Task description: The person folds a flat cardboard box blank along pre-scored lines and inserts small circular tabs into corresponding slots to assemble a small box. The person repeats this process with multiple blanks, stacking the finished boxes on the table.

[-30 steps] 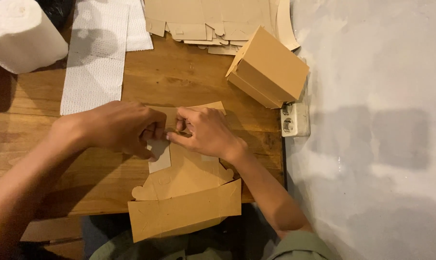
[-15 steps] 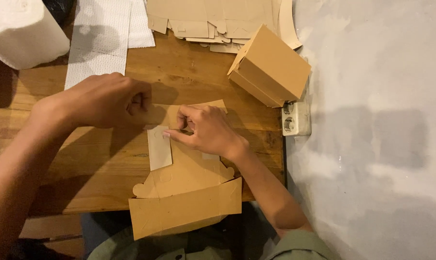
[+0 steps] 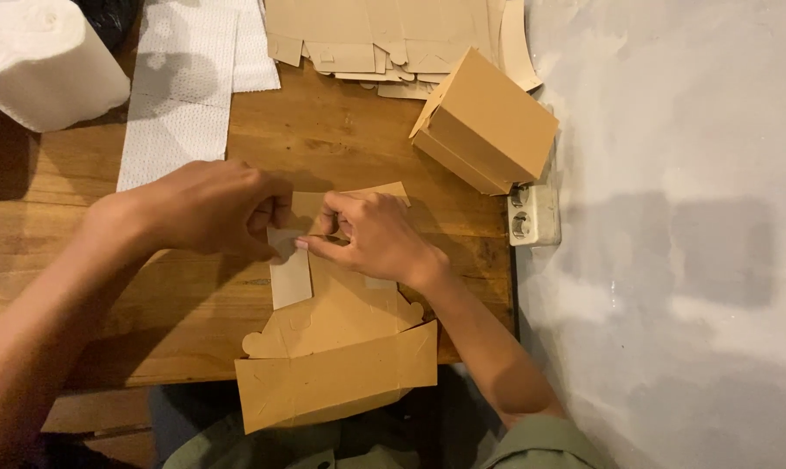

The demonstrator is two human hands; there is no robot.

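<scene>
- Both hands meet over the far end of a flat box blank (image 3: 336,326): the left hand (image 3: 206,208) has its grip narrow, thumb and fingers pinched on a pale flap (image 3: 290,274) of the blank.
- Right hand (image 3: 371,234) presses fingertips on the same flap, grip closed down on the cardboard; which fingers carry the hold is hard to make out, since they overlap.
- Blank lies on the worktop (image 3: 106,295) under both hands, its near panel hanging over the edge toward the person; the part beneath the palms is hidden.
- Beyond the right hand, well apart, sits a folded box (image 3: 488,122), tilted, just beside a white socket (image 3: 532,213) at the worktop's edge.
- Farther off, a stack of flat blanks (image 3: 384,35) is cut off by the top edge.
- Beyond the left hand lie paper sheets (image 3: 180,95) and a paper roll (image 3: 41,61), partly out of frame.
</scene>
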